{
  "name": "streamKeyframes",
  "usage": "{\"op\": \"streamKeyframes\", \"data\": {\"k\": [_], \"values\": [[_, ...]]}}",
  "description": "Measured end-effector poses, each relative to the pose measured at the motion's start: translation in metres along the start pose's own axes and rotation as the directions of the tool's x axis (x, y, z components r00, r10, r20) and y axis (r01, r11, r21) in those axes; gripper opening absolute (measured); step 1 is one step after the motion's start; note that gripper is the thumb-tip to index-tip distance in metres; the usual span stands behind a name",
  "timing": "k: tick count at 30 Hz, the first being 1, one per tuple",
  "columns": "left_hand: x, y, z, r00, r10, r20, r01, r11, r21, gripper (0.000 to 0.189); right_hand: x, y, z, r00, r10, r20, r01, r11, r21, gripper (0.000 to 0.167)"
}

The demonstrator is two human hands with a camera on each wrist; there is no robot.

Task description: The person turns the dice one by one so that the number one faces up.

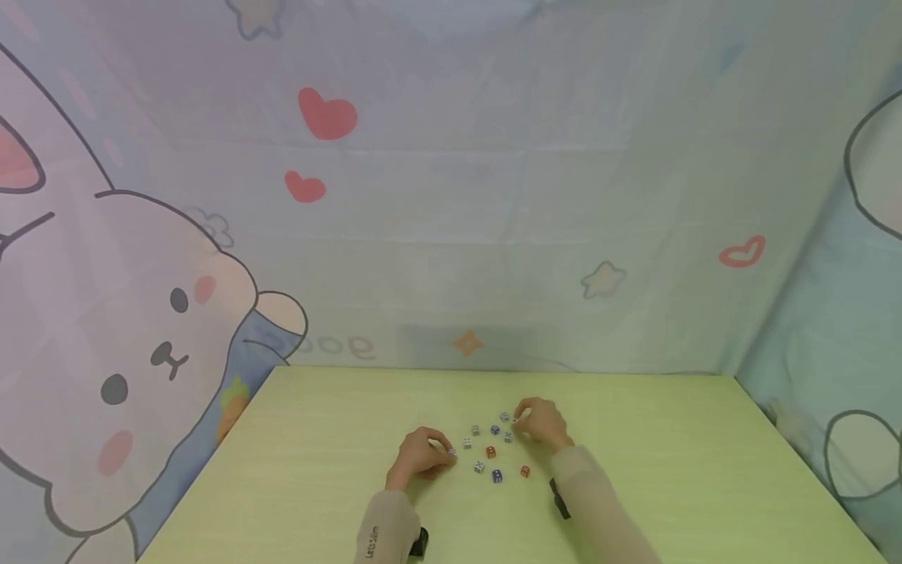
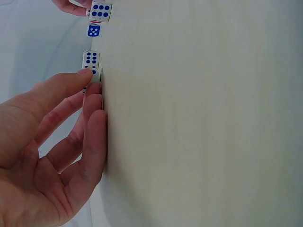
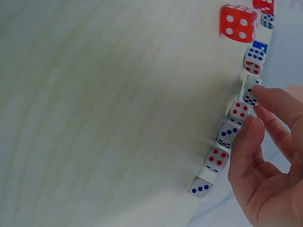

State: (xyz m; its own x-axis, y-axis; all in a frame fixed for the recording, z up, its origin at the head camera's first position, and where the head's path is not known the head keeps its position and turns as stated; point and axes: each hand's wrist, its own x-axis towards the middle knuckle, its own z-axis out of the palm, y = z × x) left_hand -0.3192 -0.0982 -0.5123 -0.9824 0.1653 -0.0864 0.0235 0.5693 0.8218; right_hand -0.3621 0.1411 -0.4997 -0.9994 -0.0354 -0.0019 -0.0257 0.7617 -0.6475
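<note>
My left hand (image 1: 423,452) pinches a white die (image 1: 452,452) between thumb and fingertips, low over the table. In the left wrist view the thumb covers part of that die, and another white die (image 2: 91,57) with blue pips stands just beyond it. On the far side of the group, my right hand (image 1: 541,421) holds a small white die (image 1: 515,421) at its fingertips. Seen from the right wrist, a red-pipped white die (image 3: 239,112) sits by the thumb and index finger. Between the hands lie more dice, among them a blue die (image 1: 496,475) and an orange-red die (image 1: 491,452).
A second orange-red die (image 1: 524,471) lies nearest the right forearm. White dice, such as one die (image 1: 479,467) near the front, are scattered over the yellow-green table (image 1: 282,470). Behind the table hangs a printed cloth (image 1: 451,196) with hearts and a cartoon bear.
</note>
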Motion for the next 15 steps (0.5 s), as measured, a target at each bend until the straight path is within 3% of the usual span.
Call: {"op": "streamKeyframes", "data": {"k": [6,15], "values": [[0.0001,-0.0008,0.0014,1.0,0.0,0.002,0.0,1.0,0.002,0.012,-0.0041,-0.0028,0.0021,1.0,0.007,-0.03,-0.009,0.999,-0.053,0.015],[-0.0027,0.0024,-0.0013,1.0,-0.009,0.006,0.009,1.0,0.011,0.013,-0.0036,-0.0039,-0.0002,0.998,-0.031,-0.045,0.029,0.999,-0.041,0.018]]}}
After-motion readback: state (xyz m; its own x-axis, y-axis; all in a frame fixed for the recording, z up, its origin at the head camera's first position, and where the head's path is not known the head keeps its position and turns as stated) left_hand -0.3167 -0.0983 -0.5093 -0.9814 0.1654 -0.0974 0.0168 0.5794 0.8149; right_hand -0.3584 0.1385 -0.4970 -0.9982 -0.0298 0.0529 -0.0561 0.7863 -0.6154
